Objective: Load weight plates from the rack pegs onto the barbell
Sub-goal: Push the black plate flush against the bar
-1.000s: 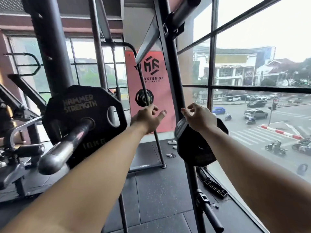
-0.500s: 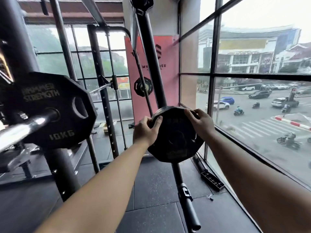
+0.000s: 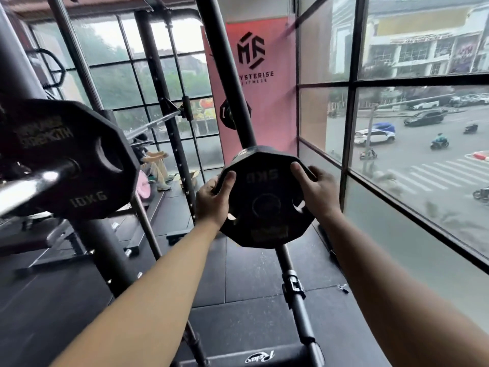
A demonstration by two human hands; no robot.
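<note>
At frame centre, the left hand (image 3: pixel 211 201) and right hand (image 3: pixel 318 192) grip opposite edges of a 5KG plate (image 3: pixel 264 197) before the rack upright (image 3: pixel 232 83); a 10KG plate (image 3: pixel 76 157) sits on the barbell (image 3: pixel 29 185) at left.

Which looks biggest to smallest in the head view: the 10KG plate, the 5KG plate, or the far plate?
10KG plate, nearest the camera
5KG plate
far plate, partly hidden and farther off, so real size unsure
</note>
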